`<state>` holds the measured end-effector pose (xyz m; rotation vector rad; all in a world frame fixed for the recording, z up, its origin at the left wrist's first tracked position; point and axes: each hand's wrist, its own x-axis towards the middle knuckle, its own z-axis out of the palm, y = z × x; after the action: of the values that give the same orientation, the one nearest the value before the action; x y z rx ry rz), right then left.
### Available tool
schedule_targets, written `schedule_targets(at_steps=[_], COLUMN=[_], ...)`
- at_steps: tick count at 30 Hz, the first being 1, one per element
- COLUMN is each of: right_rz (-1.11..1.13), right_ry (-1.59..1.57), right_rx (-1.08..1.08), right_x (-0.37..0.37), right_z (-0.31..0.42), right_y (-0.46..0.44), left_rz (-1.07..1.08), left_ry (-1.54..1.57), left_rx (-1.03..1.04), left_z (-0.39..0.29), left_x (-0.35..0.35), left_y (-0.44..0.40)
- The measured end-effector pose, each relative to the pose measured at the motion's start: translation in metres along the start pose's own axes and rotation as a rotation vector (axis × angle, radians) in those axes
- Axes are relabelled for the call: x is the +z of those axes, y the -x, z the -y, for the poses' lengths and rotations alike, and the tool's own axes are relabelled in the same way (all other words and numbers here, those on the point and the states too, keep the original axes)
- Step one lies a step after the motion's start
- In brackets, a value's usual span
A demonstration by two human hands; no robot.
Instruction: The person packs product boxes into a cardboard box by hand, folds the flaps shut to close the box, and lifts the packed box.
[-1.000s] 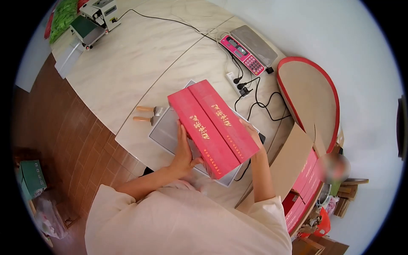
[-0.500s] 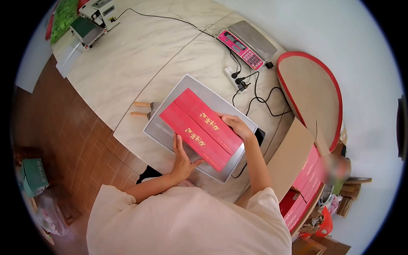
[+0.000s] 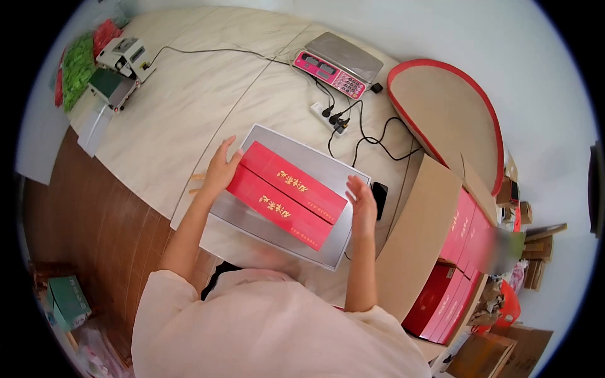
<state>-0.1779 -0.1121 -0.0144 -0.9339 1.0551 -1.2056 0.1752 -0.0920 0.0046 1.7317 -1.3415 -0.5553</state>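
A red box [image 3: 285,195] with gold lettering and a lengthwise seam lies on a grey, white-edged tray [image 3: 268,138] on the table. My left hand [image 3: 220,169] is at the box's left end, fingers stretched out and holding nothing; whether it still touches the corner I cannot tell. Past the box's right end, my right hand [image 3: 362,206] is raised with its fingers apart, free of the box. Wooden handles [image 3: 196,184] stick out partly hidden behind my left hand.
A pink-panelled scale [image 3: 331,74], a power strip [image 3: 329,120] with black cables and a phone [image 3: 379,200] lie on the table. At right stands an open carton [image 3: 419,233] holding more red boxes [image 3: 459,230]. A machine [image 3: 120,75] sits at far left.
Both hands have let go of their grip along the box's sides and moved out towards its two ends. The box now lies flatter on the tray, slightly turned. My view has shifted.
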Motion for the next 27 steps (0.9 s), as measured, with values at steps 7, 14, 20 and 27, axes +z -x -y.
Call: schedule_targets(at_steps=[7, 14, 20, 27], right_rz=[-0.151, -0.245, -0.256, -0.346], right_ry=[0.052, -0.027, 0.067, 0.697], right_rx=[0.055, 0.030, 0.020, 0.013], right_x=[0.045, 0.064, 0.037, 0.051], right_z=[-0.025, -0.022, 0.029, 0.096], right_y=[0.058, 0.058, 0.066, 0.075], left_rz=[0.596, 0.612, 0.663, 0.686], left_ry=[0.333, 0.476, 0.686, 0.693], left_rx=[-0.433, -0.557, -0.619, -0.522], left_z=[0.002, 0.018, 0.007, -0.018], left_x=[0.002, 0.010, 0.048, 0.062], left_y=[-0.017, -0.011, 0.017, 0.028])
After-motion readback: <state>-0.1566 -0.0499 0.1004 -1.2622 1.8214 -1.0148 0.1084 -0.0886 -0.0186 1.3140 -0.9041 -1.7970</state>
